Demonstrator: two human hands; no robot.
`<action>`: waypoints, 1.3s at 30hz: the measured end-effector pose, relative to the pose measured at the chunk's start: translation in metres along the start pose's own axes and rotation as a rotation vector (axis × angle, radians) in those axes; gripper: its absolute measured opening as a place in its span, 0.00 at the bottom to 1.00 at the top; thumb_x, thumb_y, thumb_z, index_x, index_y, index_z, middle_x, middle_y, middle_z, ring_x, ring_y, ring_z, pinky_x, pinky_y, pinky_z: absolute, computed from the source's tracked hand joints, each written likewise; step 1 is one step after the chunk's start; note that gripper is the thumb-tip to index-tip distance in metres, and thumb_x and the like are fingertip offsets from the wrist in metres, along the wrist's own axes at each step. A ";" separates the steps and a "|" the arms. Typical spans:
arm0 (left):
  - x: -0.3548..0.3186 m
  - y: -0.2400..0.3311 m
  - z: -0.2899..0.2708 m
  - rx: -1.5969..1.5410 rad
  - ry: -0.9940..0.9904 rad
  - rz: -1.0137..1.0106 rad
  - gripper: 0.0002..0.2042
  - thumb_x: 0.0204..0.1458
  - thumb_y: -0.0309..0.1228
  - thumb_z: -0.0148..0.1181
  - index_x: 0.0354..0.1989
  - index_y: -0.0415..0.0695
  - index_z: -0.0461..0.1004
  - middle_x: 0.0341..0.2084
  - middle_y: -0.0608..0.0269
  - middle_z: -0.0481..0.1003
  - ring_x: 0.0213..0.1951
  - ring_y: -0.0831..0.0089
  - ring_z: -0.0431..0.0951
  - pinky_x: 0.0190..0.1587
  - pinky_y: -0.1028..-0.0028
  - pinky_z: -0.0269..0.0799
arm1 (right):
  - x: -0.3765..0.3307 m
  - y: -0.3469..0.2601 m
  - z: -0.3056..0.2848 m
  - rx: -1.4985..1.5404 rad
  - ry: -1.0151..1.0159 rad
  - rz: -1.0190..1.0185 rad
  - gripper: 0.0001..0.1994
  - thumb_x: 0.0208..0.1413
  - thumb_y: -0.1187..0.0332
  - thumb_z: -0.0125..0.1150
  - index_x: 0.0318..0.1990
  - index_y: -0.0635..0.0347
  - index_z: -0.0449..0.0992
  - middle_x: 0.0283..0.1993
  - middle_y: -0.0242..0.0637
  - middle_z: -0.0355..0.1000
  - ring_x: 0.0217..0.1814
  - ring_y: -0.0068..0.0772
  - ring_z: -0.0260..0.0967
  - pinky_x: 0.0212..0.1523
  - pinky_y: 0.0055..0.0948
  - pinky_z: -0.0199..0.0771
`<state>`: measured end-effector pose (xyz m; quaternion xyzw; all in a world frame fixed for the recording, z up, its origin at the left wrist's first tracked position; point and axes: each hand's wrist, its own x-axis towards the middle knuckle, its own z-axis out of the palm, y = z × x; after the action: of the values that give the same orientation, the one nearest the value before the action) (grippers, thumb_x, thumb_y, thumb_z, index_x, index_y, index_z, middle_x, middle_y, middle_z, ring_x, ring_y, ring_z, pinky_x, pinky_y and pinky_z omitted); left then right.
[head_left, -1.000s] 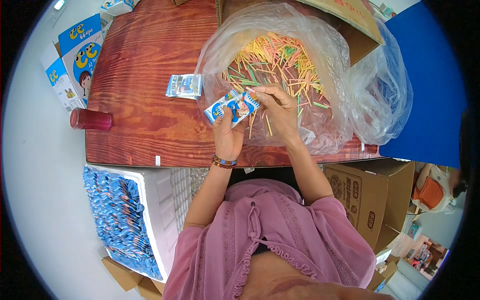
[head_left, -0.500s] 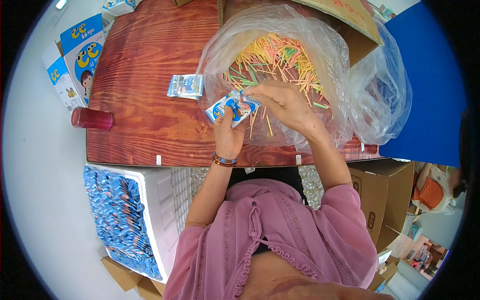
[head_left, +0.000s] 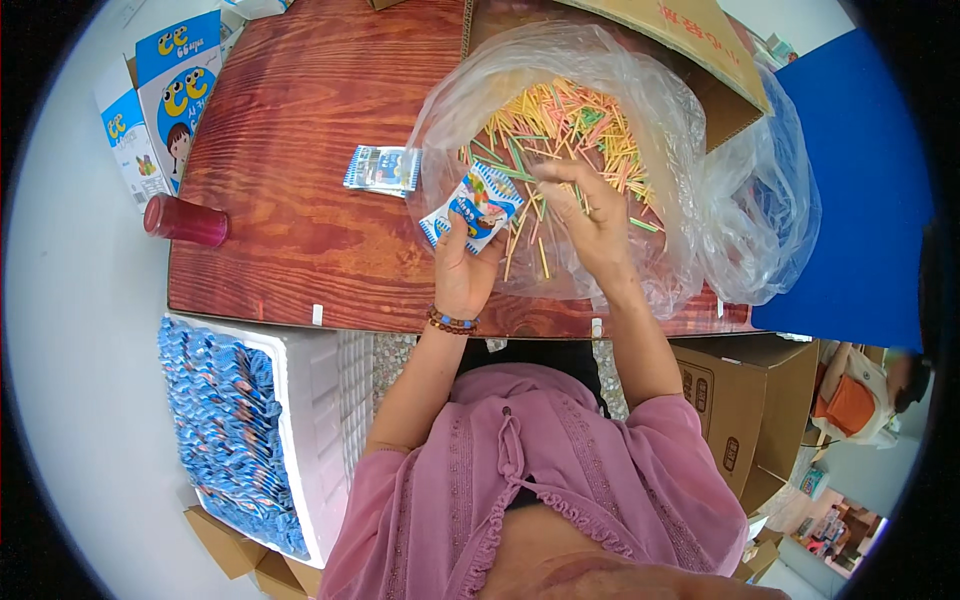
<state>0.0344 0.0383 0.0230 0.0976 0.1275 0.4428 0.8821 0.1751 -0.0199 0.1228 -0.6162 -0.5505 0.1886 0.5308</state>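
Observation:
My left hand (head_left: pixel 462 268) holds a small blue-and-white packet (head_left: pixel 472 206) upright above the wooden table (head_left: pixel 290 200). My right hand (head_left: pixel 590 215) sits just right of the packet, inside the mouth of a clear plastic bag (head_left: pixel 640 130), its fingers pinching several thin coloured sticks (head_left: pixel 560 125) from the pile that fills the bag. The two hands are a short way apart. A second, similar packet (head_left: pixel 383 168) lies flat on the table to the left of the bag.
A red cup (head_left: pixel 186 221) lies on its side at the table's left edge. Printed cartons (head_left: pixel 165 95) stand at the far left. A white foam box (head_left: pixel 290 420) packed with blue packets sits below the table. Cardboard boxes (head_left: pixel 735 410) stand at my right.
My right hand has drawn away from the packet's top and reached to the right into the sticks in the bag. The left hand has kept the packet nearly in place.

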 end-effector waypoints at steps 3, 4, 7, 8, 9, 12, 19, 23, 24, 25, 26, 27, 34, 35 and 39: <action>0.002 -0.007 0.008 0.042 0.001 -0.013 0.16 0.60 0.40 0.52 0.50 0.44 0.70 0.47 0.64 0.74 0.48 0.71 0.73 0.51 0.66 0.70 | -0.004 0.010 0.007 -0.102 -0.068 0.115 0.09 0.56 0.73 0.57 0.43 0.65 0.76 0.42 0.37 0.75 0.45 0.26 0.71 0.47 0.25 0.69; 0.001 -0.008 0.007 0.044 -0.017 -0.012 0.16 0.60 0.39 0.52 0.51 0.43 0.70 0.47 0.64 0.74 0.49 0.71 0.73 0.52 0.67 0.69 | -0.004 0.014 0.010 -0.127 -0.153 0.145 0.08 0.56 0.74 0.57 0.42 0.66 0.77 0.41 0.36 0.75 0.43 0.23 0.71 0.44 0.24 0.69; 0.003 -0.005 -0.001 0.069 -0.073 0.030 0.16 0.59 0.37 0.53 0.52 0.42 0.68 0.48 0.64 0.73 0.50 0.71 0.72 0.53 0.67 0.68 | 0.004 0.014 0.004 0.171 -0.114 0.129 0.08 0.57 0.72 0.57 0.40 0.65 0.77 0.36 0.34 0.74 0.39 0.19 0.69 0.41 0.21 0.68; 0.003 -0.002 -0.003 0.096 -0.113 0.059 0.16 0.59 0.35 0.54 0.53 0.41 0.68 0.48 0.63 0.73 0.50 0.71 0.71 0.53 0.67 0.68 | 0.007 0.017 -0.001 0.281 -0.091 0.193 0.08 0.58 0.71 0.56 0.40 0.65 0.77 0.34 0.33 0.74 0.38 0.19 0.68 0.40 0.21 0.67; 0.002 0.003 -0.003 0.097 -0.110 0.057 0.16 0.59 0.35 0.54 0.53 0.41 0.68 0.48 0.63 0.73 0.50 0.71 0.71 0.53 0.67 0.68 | 0.013 0.028 -0.004 0.142 -0.140 0.208 0.08 0.59 0.69 0.55 0.40 0.63 0.78 0.31 0.32 0.73 0.35 0.19 0.67 0.37 0.20 0.66; 0.001 0.019 0.004 0.431 -0.117 0.204 0.18 0.58 0.28 0.55 0.55 0.38 0.65 0.50 0.61 0.71 0.49 0.73 0.72 0.51 0.71 0.70 | 0.021 0.021 0.003 0.113 -0.318 0.062 0.09 0.59 0.69 0.55 0.41 0.63 0.78 0.31 0.32 0.73 0.33 0.19 0.65 0.35 0.20 0.65; -0.014 0.058 -0.014 0.637 0.214 0.288 0.05 0.54 0.22 0.58 0.36 0.36 0.77 0.32 0.67 0.78 0.34 0.84 0.75 0.37 0.82 0.69 | 0.046 0.007 0.058 -0.061 -0.388 0.079 0.11 0.55 0.65 0.59 0.30 0.66 0.76 0.23 0.37 0.71 0.23 0.27 0.63 0.25 0.28 0.63; 0.000 0.103 -0.046 0.767 0.300 0.388 0.07 0.53 0.22 0.59 0.40 0.36 0.75 0.34 0.66 0.78 0.34 0.85 0.74 0.38 0.82 0.70 | 0.075 0.017 0.111 -0.265 -0.447 0.050 0.14 0.53 0.59 0.57 0.27 0.63 0.76 0.24 0.43 0.73 0.25 0.38 0.71 0.29 0.34 0.68; 0.006 0.113 -0.049 0.855 0.363 0.443 0.10 0.52 0.23 0.60 0.43 0.36 0.74 0.37 0.64 0.77 0.36 0.82 0.75 0.39 0.80 0.70 | 0.081 0.022 0.123 -0.300 -0.462 0.080 0.15 0.54 0.59 0.54 0.27 0.62 0.77 0.24 0.43 0.74 0.27 0.40 0.73 0.30 0.38 0.69; 0.011 0.123 -0.053 0.940 0.427 0.499 0.13 0.51 0.24 0.61 0.46 0.35 0.73 0.39 0.61 0.76 0.37 0.79 0.75 0.40 0.78 0.71 | 0.086 0.029 0.136 -0.296 -0.462 0.079 0.15 0.54 0.59 0.54 0.27 0.62 0.77 0.24 0.43 0.74 0.27 0.40 0.73 0.30 0.38 0.69; 0.014 0.130 -0.059 0.944 0.427 0.502 0.13 0.51 0.24 0.61 0.46 0.35 0.73 0.39 0.61 0.76 0.37 0.79 0.75 0.40 0.78 0.71 | 0.090 0.035 0.146 -0.369 -0.461 0.097 0.15 0.54 0.59 0.53 0.27 0.61 0.77 0.24 0.43 0.74 0.28 0.42 0.74 0.31 0.41 0.70; 0.017 0.134 -0.066 1.268 0.448 0.575 0.17 0.50 0.26 0.63 0.49 0.36 0.71 0.41 0.59 0.75 0.39 0.75 0.75 0.42 0.75 0.71 | 0.092 0.042 0.153 -0.443 -0.459 0.117 0.15 0.55 0.58 0.51 0.27 0.60 0.77 0.25 0.43 0.75 0.29 0.45 0.74 0.33 0.44 0.70; 0.017 0.123 -0.056 1.860 0.454 0.666 0.21 0.49 0.29 0.63 0.53 0.38 0.69 0.48 0.53 0.69 0.50 0.60 0.69 0.49 0.66 0.66 | 0.085 0.052 0.142 -0.615 -0.394 0.071 0.14 0.55 0.59 0.51 0.30 0.57 0.79 0.27 0.46 0.75 0.31 0.49 0.74 0.36 0.45 0.71; 0.011 0.120 -0.045 1.902 0.463 0.743 0.20 0.49 0.29 0.62 0.51 0.38 0.70 0.47 0.53 0.70 0.49 0.59 0.68 0.50 0.65 0.64 | 0.079 0.044 0.126 -0.551 -0.242 0.014 0.13 0.55 0.59 0.52 0.31 0.57 0.78 0.26 0.45 0.74 0.30 0.49 0.73 0.35 0.45 0.71; -0.004 0.089 -0.038 2.027 0.248 0.786 0.15 0.48 0.31 0.63 0.45 0.43 0.73 0.41 0.56 0.70 0.47 0.57 0.66 0.51 0.60 0.57 | 0.054 0.050 0.071 -0.378 -0.247 0.155 0.11 0.51 0.61 0.59 0.38 0.57 0.76 0.34 0.42 0.75 0.36 0.45 0.73 0.38 0.42 0.70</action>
<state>-0.0469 0.0899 0.0127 0.7669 0.4806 0.3896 0.1705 0.1583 0.0680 0.0722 -0.7172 -0.5880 0.1963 0.3184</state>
